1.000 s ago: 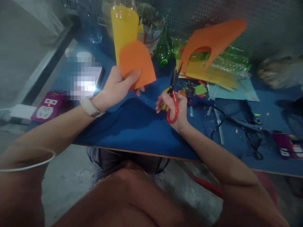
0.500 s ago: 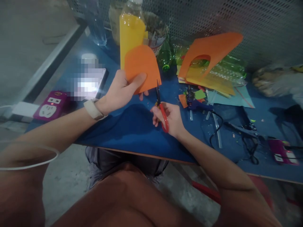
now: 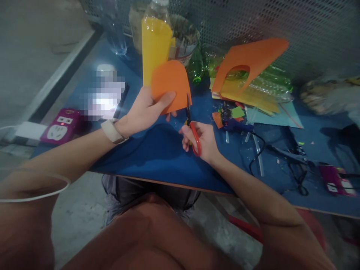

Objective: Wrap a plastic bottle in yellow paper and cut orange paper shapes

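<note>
An orange paper piece (image 3: pixel 172 80) with a rounded top is pinched in my left hand (image 3: pixel 147 110), thumb on its face and fingertips showing below. My right hand (image 3: pixel 201 140) is closed on red-handled scissors (image 3: pixel 195 137), whose dark blades point up at the paper's lower right edge. Behind the paper stands a clear bottle with a yellow sheet (image 3: pixel 156 47). To the right, a larger orange sheet (image 3: pixel 225 73) with an arched cut-out leans over green plastic bottles and yellow sheets.
On the blue table (image 3: pixel 157 153) are a purple power strip (image 3: pixel 60 125) and phone (image 3: pixel 108 101) at left. A blue glue gun (image 3: pixel 237 125), paper scraps, clear sticks, cables and another purple socket (image 3: pixel 336 180) lie at right. A bowl (image 3: pixel 184 39) stands behind.
My left hand and the orange paper have shifted slightly down, with the paper's top lower than before. The scissors have turned a little more upright; my right hand has barely moved.
</note>
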The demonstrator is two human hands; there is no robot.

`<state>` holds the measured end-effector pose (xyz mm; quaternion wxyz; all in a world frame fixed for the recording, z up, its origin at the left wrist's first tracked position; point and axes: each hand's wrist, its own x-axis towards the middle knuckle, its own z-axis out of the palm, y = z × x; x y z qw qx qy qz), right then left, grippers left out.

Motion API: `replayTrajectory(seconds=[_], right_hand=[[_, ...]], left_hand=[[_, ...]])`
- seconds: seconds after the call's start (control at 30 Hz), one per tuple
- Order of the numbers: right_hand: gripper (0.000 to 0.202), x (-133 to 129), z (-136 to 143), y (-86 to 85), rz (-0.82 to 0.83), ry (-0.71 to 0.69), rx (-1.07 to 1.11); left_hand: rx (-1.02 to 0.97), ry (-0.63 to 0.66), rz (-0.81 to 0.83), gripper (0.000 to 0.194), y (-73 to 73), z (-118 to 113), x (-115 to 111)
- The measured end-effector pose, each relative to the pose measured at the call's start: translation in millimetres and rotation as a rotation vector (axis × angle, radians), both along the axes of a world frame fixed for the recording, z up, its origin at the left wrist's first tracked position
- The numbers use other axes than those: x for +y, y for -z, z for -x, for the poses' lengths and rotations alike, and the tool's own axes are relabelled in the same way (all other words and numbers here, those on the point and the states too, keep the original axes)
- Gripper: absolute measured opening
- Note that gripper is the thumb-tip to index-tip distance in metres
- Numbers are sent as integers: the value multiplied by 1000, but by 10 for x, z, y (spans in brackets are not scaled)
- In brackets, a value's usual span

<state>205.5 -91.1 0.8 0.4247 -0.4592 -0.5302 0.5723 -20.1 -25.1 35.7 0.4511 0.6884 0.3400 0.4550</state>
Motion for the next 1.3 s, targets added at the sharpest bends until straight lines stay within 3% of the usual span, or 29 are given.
replayTrajectory(seconds=[0.8,1.3], right_hand=[[63,-6,-8,0,11,-2,-14],[69,-53,42,-103,87,5,-2]], left_hand=[[34,-10,-9,58,-14,13,-1],[66,-57,-26,61,30,15,19]])
